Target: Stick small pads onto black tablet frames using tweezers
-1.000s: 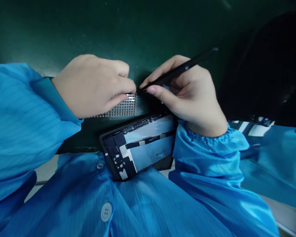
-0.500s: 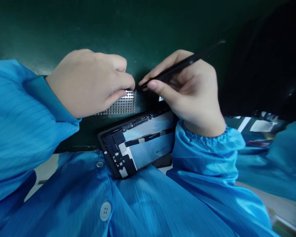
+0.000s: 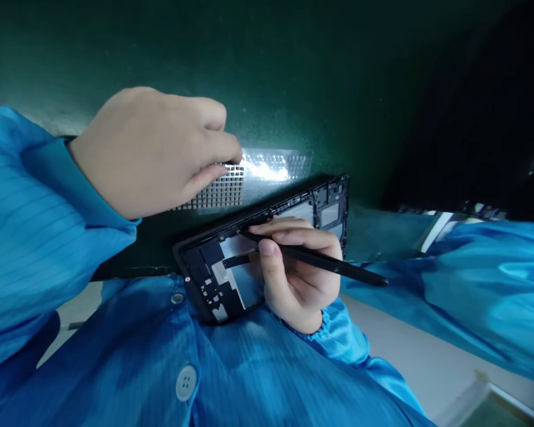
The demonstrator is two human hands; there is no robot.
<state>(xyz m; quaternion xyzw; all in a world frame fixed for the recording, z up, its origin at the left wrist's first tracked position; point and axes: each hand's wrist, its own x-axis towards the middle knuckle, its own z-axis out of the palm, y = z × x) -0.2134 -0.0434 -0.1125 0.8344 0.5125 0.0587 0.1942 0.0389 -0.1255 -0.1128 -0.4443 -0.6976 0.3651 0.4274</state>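
My left hand [image 3: 160, 151] is closed on a clear sheet [image 3: 271, 169] that carries a grid of small grey square pads [image 3: 225, 190]; the pads show below its thumb. In my right hand [image 3: 300, 273] is a pair of black tweezers [image 3: 333, 265], gripped like a pen. Their tip points down at the upper edge of an opened tablet [image 3: 198, 270], whose inner parts lie exposed. Whether the tip touches the tablet or holds a pad I cannot tell. My right fingers hide the middle of the tablet, which lies tilted at the table's near edge.
The dark green table top [image 3: 267, 71] stretches behind the hands. A large black object [image 3: 480, 136] stands at the right. Beyond my right arm is a blue sleeve [image 3: 485, 279], apparently another person's.
My right hand has moved down and toward me with the tweezers, from beside the pad sheet to over the tablet. My left hand has barely moved.
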